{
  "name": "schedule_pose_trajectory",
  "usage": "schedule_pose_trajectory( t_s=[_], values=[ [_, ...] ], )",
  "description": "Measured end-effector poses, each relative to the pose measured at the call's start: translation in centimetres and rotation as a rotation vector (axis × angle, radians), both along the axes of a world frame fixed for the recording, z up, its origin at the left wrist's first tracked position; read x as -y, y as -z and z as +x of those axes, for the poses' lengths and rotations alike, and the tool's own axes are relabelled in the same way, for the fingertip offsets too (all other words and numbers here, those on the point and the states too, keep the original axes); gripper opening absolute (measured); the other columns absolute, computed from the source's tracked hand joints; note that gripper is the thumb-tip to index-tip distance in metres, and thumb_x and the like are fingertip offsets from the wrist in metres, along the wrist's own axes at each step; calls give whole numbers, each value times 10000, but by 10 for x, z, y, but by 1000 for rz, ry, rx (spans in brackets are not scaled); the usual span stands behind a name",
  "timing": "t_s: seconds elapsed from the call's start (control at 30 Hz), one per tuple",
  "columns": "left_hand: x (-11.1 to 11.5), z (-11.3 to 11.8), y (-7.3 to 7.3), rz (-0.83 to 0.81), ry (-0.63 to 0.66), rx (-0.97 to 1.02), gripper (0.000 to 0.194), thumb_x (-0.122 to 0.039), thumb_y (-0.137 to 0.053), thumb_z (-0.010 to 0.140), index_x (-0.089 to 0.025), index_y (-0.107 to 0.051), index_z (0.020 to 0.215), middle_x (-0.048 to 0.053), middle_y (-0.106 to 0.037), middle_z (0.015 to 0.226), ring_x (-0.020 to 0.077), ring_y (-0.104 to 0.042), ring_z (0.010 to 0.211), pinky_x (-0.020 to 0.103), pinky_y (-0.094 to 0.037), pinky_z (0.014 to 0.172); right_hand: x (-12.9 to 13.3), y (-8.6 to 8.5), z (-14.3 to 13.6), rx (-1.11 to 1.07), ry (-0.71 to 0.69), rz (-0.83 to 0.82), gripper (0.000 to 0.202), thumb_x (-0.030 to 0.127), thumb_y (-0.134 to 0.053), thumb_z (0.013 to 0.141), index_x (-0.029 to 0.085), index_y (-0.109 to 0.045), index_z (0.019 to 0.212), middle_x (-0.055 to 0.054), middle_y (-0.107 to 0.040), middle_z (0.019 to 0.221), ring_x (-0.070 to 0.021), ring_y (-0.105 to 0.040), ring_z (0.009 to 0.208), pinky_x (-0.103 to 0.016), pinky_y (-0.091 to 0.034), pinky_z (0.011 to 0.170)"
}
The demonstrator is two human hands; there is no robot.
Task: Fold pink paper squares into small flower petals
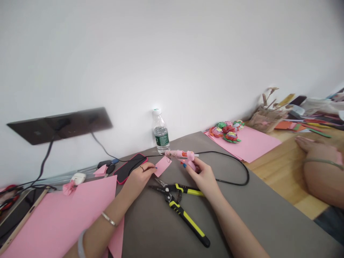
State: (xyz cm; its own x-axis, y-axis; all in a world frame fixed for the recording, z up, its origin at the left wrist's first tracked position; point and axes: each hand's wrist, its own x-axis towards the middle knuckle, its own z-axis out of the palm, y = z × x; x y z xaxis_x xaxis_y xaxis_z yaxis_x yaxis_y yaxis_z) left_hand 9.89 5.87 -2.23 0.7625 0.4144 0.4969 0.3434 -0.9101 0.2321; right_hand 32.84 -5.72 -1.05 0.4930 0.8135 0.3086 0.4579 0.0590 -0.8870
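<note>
My right hand [202,175] is closed round the handle of a pink hot glue gun [178,154], which lies level with its nozzle pointing left. A glue stick [196,155] pokes out of its back end. Between finger and thumb, my left hand [141,175] pinches a small pink paper piece [163,166]. The nozzle is over the top edge of that paper; whether they touch I cannot tell. Just below both hands, pliers with yellow and black handles [185,211] lie spread on the grey table mat.
A water bottle [161,134] stands against the wall behind a phone [131,168]. Large pink sheets [80,211] lie at left. Paper flowers [228,131] rest on more pink paper at right. The black cord [247,172] loops rightward. Another person's arm [322,172] is at far right.
</note>
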Motion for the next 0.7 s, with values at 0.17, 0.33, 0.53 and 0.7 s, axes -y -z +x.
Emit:
schedule_pose_trajectory(
  t_s=[0.17, 0.33, 0.53, 0.7],
  values=[
    [-11, 7, 10, -18, -43, -43, 317, -56, -452, 906, -175, -707, 1053, 88, -701, 1094, 198, -690, 952, 327, -573, 850, -1, 6, -1, 79, 23, -23, 243, 339, -565, 737, 156, -686, 841, -50, -665, 735, -199, -557, 639, -287, -426, 612],
    [-14, 6, 16, -7, -61, -48, 329, -52, -489, 882, -199, -711, 1075, 82, -710, 1082, 204, -684, 959, 351, -572, 873, 0, 9, 0, 140, 14, -78, 300, 329, -539, 742, 151, -700, 922, -64, -709, 826, -221, -617, 716, -297, -455, 668],
    [-10, 7, 15, 50, -78, -94, 330, -42, -483, 876, -174, -689, 1097, 101, -699, 1094, 222, -668, 998, 370, -560, 903, 4, 8, 6, 207, -23, -147, 313, 333, -531, 754, 148, -700, 942, -56, -706, 795, -214, -613, 689, -284, -443, 642],
    [-9, 7, 12, -52, -90, -64, 423, 6, -428, 838, -157, -665, 1148, 113, -692, 1140, 229, -658, 1046, 388, -536, 943, 6, 7, 8, 235, -64, -187, 282, 325, -558, 753, 170, -676, 956, -56, -717, 846, -224, -636, 737, -289, -451, 662]
  ],
)
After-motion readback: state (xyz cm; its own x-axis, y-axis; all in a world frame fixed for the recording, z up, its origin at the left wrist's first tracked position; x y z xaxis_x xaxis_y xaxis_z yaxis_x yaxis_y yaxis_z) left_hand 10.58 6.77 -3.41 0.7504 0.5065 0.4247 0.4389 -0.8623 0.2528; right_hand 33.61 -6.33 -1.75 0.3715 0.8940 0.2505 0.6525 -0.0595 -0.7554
